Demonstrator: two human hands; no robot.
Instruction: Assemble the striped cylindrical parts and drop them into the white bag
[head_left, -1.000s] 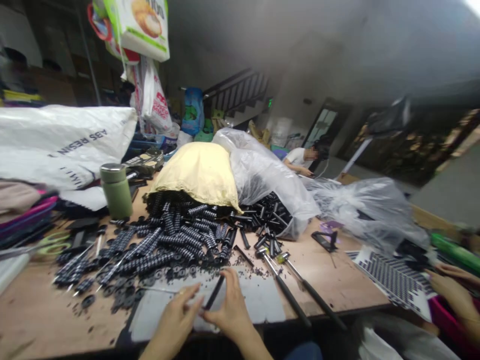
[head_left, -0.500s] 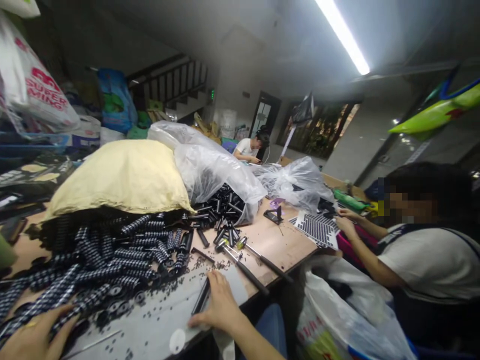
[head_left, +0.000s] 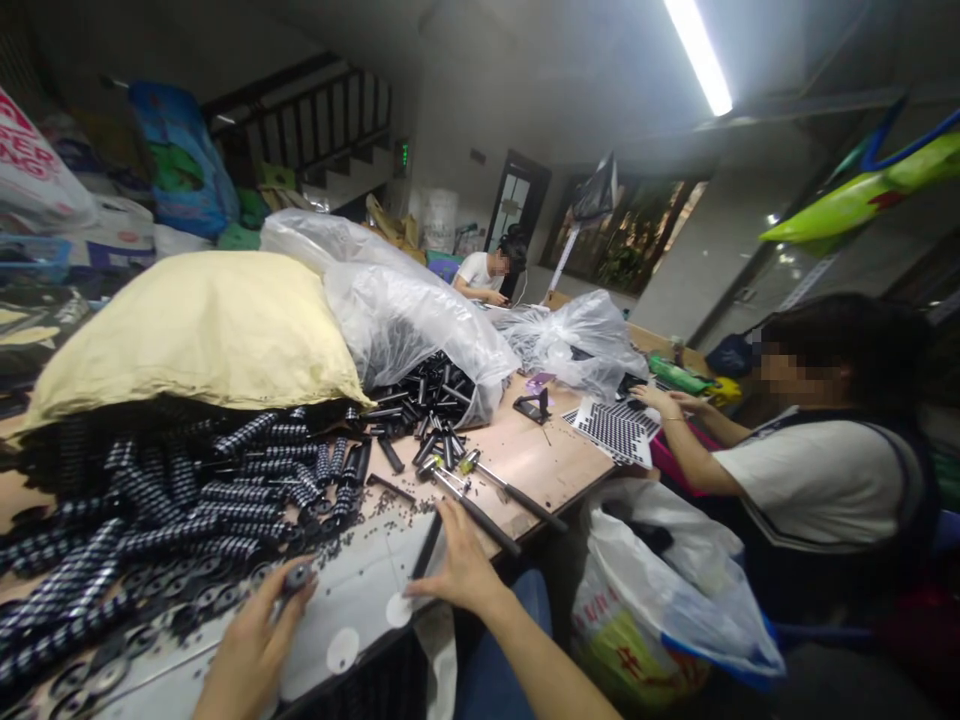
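Observation:
My left hand [head_left: 251, 640] is at the near table edge, fingers pinched on a small black ribbed piece [head_left: 294, 579] taken from the heap of black ribbed handles [head_left: 195, 490]. My right hand [head_left: 459, 568] lies on the grey mat [head_left: 360, 590] with its fingers curled over a thin black rod [head_left: 426, 547]. Two screwdrivers [head_left: 491, 500] lie just right of that hand. Small black discs [head_left: 187, 600] and crumbs are scattered in front of the heap.
A yellow sack [head_left: 195, 335] and a clear plastic bag of black tubes [head_left: 420, 340] sit behind the heap. A person in a white shirt [head_left: 817, 470] works at the right over a patterned sheet [head_left: 615, 430]. Another person [head_left: 491, 275] sits far back. A plastic bag [head_left: 660, 600] hangs below the table.
The view has swung right. My left hand left the rod, reached into the heap and came back holding a small ribbed piece. My right hand stays on the rod.

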